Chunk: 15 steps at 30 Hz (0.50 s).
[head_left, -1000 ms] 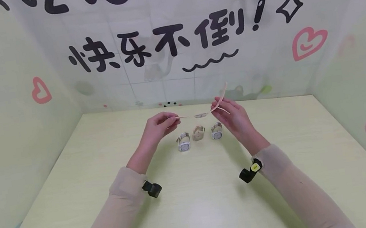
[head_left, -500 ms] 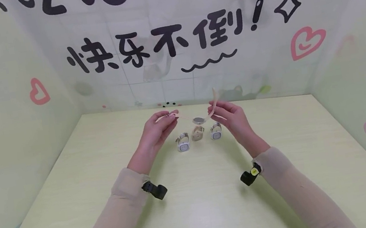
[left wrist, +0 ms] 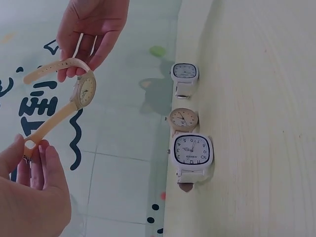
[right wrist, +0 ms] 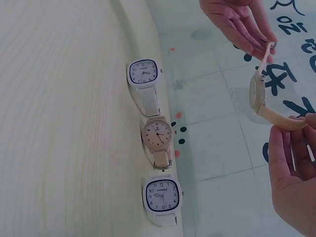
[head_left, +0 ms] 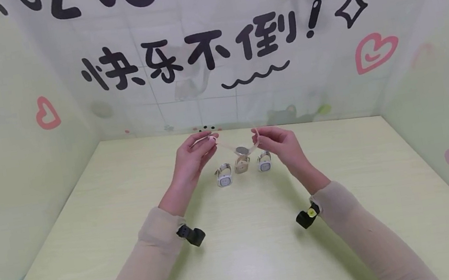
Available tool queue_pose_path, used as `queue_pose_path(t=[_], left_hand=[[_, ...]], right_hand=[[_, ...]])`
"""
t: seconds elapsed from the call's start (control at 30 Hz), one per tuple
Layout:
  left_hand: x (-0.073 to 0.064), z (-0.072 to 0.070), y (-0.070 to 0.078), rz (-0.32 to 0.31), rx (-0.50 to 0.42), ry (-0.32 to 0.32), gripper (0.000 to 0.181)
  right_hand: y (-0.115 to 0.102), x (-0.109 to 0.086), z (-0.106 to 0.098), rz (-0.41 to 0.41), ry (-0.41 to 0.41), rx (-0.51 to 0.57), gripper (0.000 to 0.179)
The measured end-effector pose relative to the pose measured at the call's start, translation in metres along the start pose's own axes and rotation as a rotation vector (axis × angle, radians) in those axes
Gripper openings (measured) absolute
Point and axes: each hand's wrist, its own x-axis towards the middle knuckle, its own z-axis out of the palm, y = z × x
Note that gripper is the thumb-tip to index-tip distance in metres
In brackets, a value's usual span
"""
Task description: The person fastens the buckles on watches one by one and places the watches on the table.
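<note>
A wristwatch [head_left: 242, 150] with a pale peach strap and round dial hangs undone between both hands, above the table. My left hand [head_left: 192, 157] pinches the buckle end of its strap; the buckle [left wrist: 27, 157] shows at the fingertips in the left wrist view. The other strap end, which has small holes, is between the thumb and fingers of my right hand [head_left: 285, 143]. In the right wrist view the watch case [right wrist: 255, 94] is seen nearly edge-on. The strap sags, with the dial lowest in the head view.
Below the hands, three fastened watches stand on the pale wooden table [head_left: 244, 243]: a white square one [head_left: 224, 177] at left, a beige round one [head_left: 241, 164] in the middle and another white square one [head_left: 264, 162] at right. A printed cloth backdrop [head_left: 211, 108] rises behind.
The watch has tipped so its dial faces me more, and it sags lower. My right hand has drawn slightly left, and its strap end now sticks up less above the fingers.
</note>
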Motion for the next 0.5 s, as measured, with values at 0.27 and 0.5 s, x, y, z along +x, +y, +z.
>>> queue_pose_path(t=[0.27, 0.5], left_hand=[[-0.0017, 0.0020, -0.0015, 0.073, 0.149, -0.005, 0.036], [-0.0024, 0.0045, -0.0019, 0.099, 0.199, -0.018, 0.040]], right_hand=[[-0.0024, -0.0004, 0.0034, -0.027, -0.025, -0.140, 0.031], [0.0009, 0.0016, 0.0059, -0.084, -0.044, -0.302, 0.029]])
